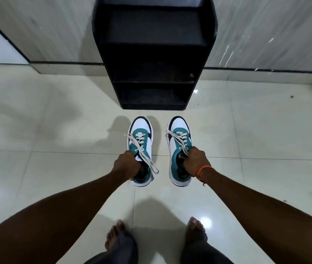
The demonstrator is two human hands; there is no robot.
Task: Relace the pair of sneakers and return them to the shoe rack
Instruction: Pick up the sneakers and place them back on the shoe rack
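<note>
Sneakers at centre frame, just below the black shoe rack (154, 54): left sneaker (141, 149) pinched at the collar in the closed left grip (125, 163), right sneaker (180, 149) likewise in the closed right grip (194, 160). Probably light, soles stiff, uppers soft. Loose laces (143, 151) dangling, apt to snag on a shelf edge; collar hold looks sound.

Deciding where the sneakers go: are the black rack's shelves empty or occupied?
Empty, as far as visible: the shoe rack shows bare dark shelves; upper ones are cropped.

Open tiled floor (246, 130) is lying clear before the shoe rack (154, 73); its dark shelves are standing unobstructed.
</note>
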